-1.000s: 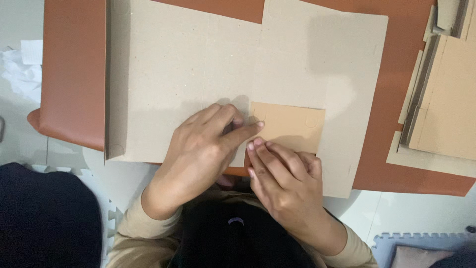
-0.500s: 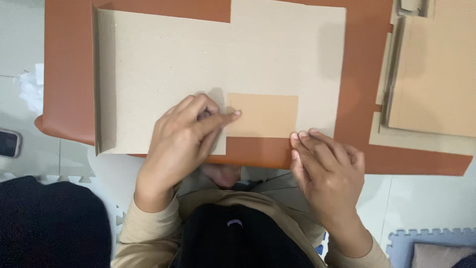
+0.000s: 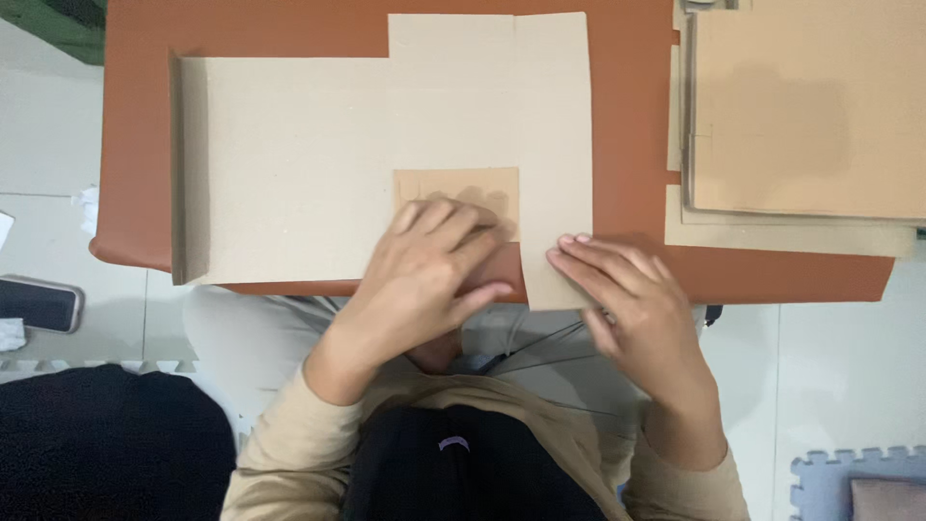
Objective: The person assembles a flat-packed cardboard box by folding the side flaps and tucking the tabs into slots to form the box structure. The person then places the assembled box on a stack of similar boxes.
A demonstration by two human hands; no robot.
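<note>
Here, tan flap lies under left hand.

Flat grey-beige cardboard blank, cut to an unfolded box outline, lies on the red-brown table before me; its left edge flap stands folded up, one panel juts toward the far side.

Small tan cardboard rectangle sits on the blank near its near edge (partly under my left hand).

My right hand touches the blank's lower right tab.

Stack of tan and grey cardboard sheets, flat, at my right.

No labels, signs or screens.
</note>
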